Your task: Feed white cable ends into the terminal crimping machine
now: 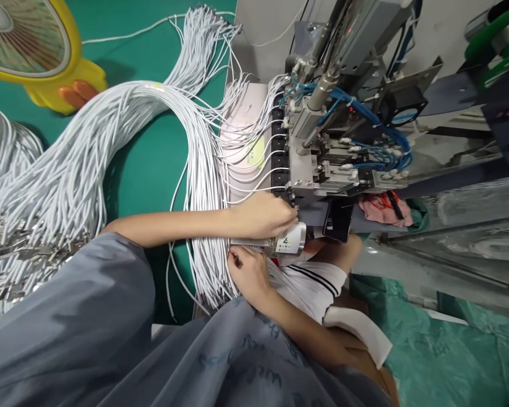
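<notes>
My left hand reaches across a thick bundle of white cables. Its fingers are closed at the near end of the machine's row of black slots, and whatever they pinch is hidden. Several white cables run from the bundle into those slots. Lower down, my right hand is closed beside the bundle's right edge, thumb and fingertips together. A small dark spot shows between those fingers, too small to name. Just right of both hands sits a silver-white device with a label.
A pneumatic machine with blue tubes stands at the right. On the green table more white cables lie heaped, with metal connectors at the left. A yellow fan stands upper left. A phone lies below the machine.
</notes>
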